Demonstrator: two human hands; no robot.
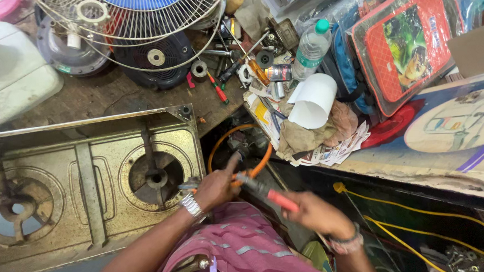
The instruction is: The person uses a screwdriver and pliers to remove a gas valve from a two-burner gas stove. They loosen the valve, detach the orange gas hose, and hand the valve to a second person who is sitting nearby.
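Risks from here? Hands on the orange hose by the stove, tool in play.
1. The right hand drives an orange-handled tool toward the left hand, which pinches the orange hose; a slip could jab its fingers.
2. Forcing the tool might nick or kink the hose.
3. The stove sits at the bench edge beside the work; a hard pull on the hose could shift it.

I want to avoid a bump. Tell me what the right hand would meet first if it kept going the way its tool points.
The right hand aims its red-handled tool up-left. First in line is probably the left hand at the orange hose; depth is unclear.
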